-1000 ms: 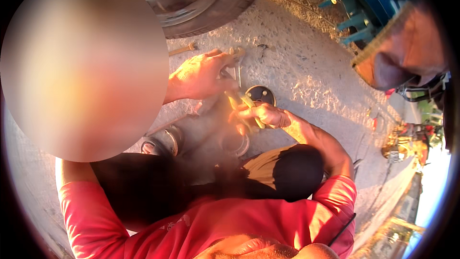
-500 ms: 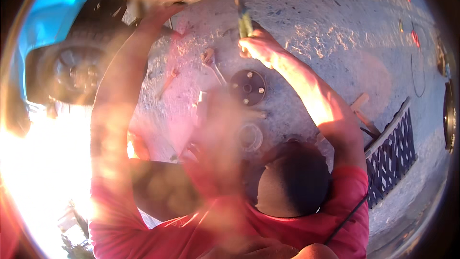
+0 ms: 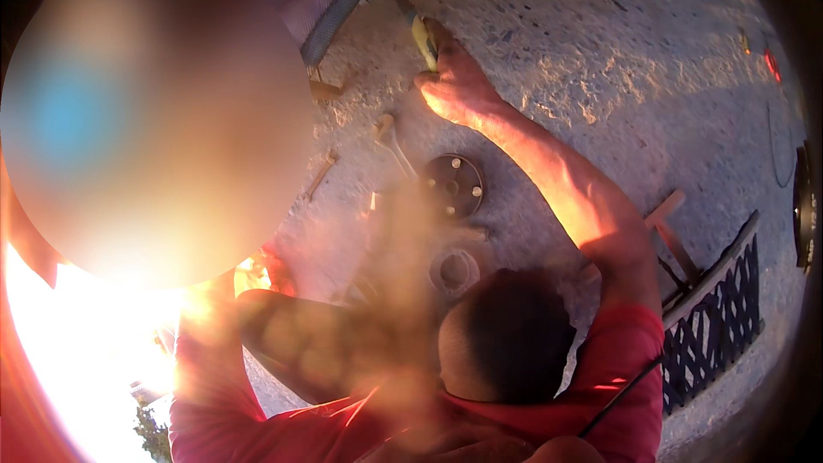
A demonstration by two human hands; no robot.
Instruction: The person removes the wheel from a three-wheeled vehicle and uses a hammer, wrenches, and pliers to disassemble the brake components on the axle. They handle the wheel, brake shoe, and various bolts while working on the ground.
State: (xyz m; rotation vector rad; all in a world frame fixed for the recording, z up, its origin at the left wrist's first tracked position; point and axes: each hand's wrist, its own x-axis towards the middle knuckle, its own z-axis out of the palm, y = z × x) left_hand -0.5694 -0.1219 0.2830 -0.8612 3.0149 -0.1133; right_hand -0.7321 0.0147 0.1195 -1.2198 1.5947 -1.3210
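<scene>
My right hand [image 3: 454, 86] is closed around a yellow-handled tool [image 3: 423, 43], whose dark end reaches up toward a large object with a grey textured edge [image 3: 339, 9] at the top. My left hand is hidden behind a large blur; only that arm's lower part shows in glare. Below my right hand lie a black bolted disc [image 3: 467, 178], a spanner [image 3: 390, 141] and, farther left, a smaller tool [image 3: 321, 177]. A metal ring [image 3: 437, 273] sits nearer my knee.
At the right stand a black lattice panel [image 3: 711, 309] and a brown T-shaped piece [image 3: 675, 244]. Farther up lie a small red item [image 3: 771, 66] and a thin cable. A dark round object [image 3: 802, 206] is at the far right edge.
From beside the disc, my right hand has moved up and away with the yellow-handled tool. My left hand, visible earlier, is now obscured. The view has shifted, bringing the lattice panel into sight.
</scene>
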